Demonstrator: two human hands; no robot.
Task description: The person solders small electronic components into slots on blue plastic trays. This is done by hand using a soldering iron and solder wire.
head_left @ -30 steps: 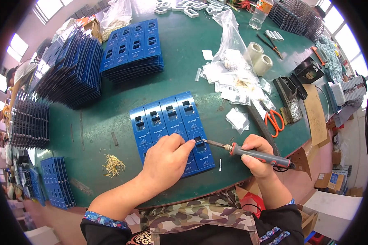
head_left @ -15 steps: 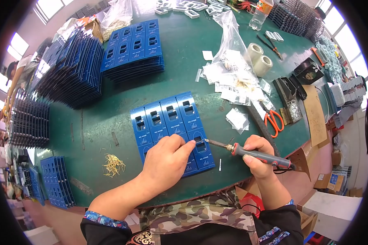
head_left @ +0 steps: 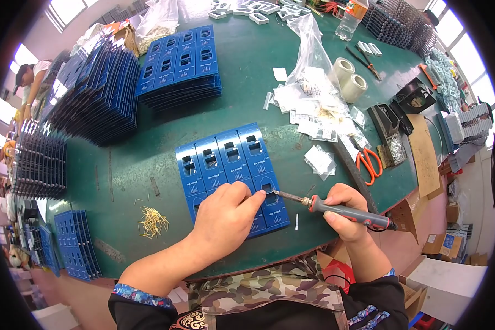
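A blue circuit board panel (head_left: 236, 149) with rows of cut-out windows lies on the green table in front of me. My left hand (head_left: 221, 213) rests over its lower half. The thumb and fingers are closed at a window near the panel's right edge; what they pinch, if anything, is too small to make out. In my right hand (head_left: 345, 212) is a grey and red soldering iron (head_left: 349, 213), gripped like a pen. Its tip points left and reaches that same window, close to my left fingertips. Left of the panel lies a pile of thin gold pins (head_left: 153, 222).
Stacks of blue panels (head_left: 176, 60) stand at the far left. Right of the panel are small plastic bags (head_left: 320, 162), orange-handled scissors (head_left: 368, 165), tape rolls (head_left: 353, 88) and a black metal holder (head_left: 415, 96). Another person (head_left: 33, 82) works at the far left.
The soldering iron's tip has moved slightly left and down, onto the window by my left fingers. My left hand has barely moved. The person at the far left has shifted into clearer view.
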